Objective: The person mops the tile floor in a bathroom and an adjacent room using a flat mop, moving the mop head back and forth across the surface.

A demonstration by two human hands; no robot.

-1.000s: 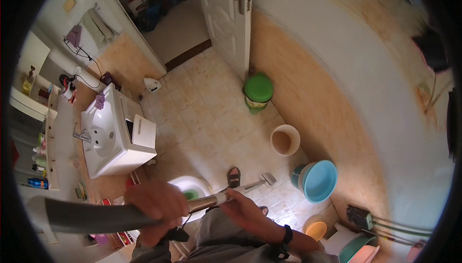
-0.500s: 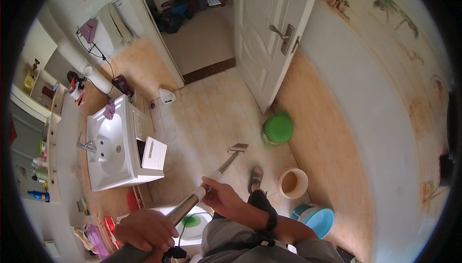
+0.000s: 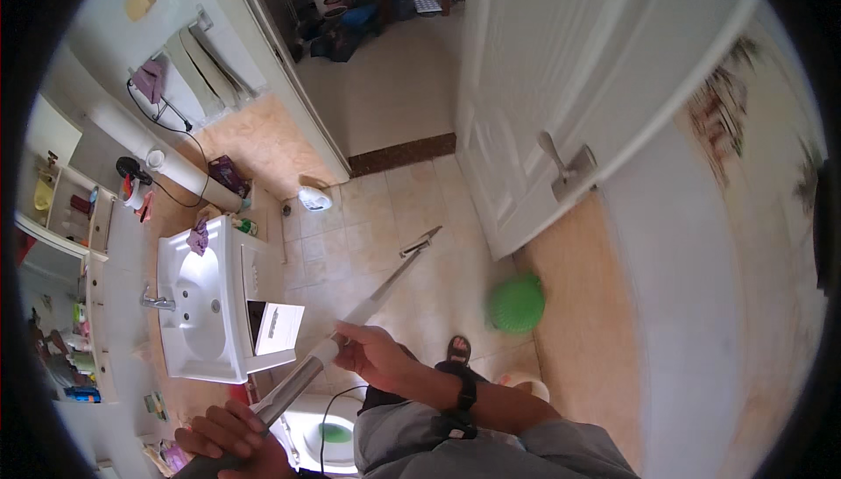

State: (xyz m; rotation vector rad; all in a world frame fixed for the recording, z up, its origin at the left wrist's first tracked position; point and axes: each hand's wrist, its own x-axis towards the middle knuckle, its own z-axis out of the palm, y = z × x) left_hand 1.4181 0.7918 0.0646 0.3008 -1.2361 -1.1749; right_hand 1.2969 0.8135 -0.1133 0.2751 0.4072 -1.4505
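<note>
A white sink, green bin, and open white door.

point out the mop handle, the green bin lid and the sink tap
mop handle [image 3: 368, 304], head view, middle of the pale shaft above the right hand
green bin lid [image 3: 515, 303], head view, centre of the blurred round top
sink tap [image 3: 158, 302], head view, metal spout at the basin's left edge

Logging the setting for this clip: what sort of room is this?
A home bathroom, most likely: a white washbasin with a tap, a toilet by the person's feet, and a tiled floor leading to an open white door.
</note>
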